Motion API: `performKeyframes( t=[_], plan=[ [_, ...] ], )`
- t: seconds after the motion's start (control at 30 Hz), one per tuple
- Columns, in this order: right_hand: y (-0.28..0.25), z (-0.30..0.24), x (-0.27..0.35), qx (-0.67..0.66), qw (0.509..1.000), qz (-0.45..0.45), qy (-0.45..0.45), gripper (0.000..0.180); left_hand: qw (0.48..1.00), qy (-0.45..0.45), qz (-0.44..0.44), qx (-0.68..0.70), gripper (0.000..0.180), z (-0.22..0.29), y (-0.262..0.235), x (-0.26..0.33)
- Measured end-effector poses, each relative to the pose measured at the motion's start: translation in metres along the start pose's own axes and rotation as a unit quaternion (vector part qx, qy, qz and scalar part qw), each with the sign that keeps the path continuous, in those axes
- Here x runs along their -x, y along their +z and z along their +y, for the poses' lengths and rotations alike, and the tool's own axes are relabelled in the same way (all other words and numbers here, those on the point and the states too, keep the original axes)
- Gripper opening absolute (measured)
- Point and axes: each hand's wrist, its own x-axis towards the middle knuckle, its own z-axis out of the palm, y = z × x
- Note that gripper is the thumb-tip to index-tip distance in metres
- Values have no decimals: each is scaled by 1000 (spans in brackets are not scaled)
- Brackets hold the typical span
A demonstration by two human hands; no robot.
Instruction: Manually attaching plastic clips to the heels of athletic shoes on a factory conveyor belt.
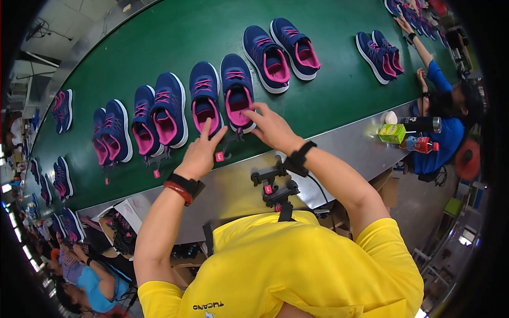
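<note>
A pair of navy shoes with pink lining and laces stands before me, toes away. My left hand (198, 155) reaches to the heel of the left shoe (204, 89) of this pair, two fingers spread and one fingertip at its opening. At the heel of the right shoe (236, 78), my right hand (274, 129) has its fingers at the opening and its thumb near the back, closed on the heel. Between my hands lies a black plastic shoe hanger (228, 148) with a red tag (219, 157), by the shoes' heels.
Several more shoe pairs stand on the green belt (180, 37). More black hangers (274, 183) lie on the metal ledge (339, 148). To the right are a green carton (391, 133), a red-capped bottle (420, 143) and a co-worker's arm (422, 53). Other people sit lower left.
</note>
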Motion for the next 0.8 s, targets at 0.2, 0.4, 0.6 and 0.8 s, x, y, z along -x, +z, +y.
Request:
performKeyframes(
  t=[0.2, 0.4, 0.6, 0.8],
  plan=[
    [-21, -14, 76, 98, 950, -283, -88, 26, 969, 77, 234, 24, 45, 6, -11, -32],
    [-17, -9, 101, 102, 951, -284, -62, 19, 962, 148, 229, 25, 45, 74, -14, -117],
    [-26, 4, 101, -17, 975, -222, -6, 15, 962, 176, 210, 22, 35, 69, 11, -178],
    [-58, 37, 57, -442, 799, 67, 401, 21, 962, 162, 201, 89, 13, 76, 20, -181]
  ],
)
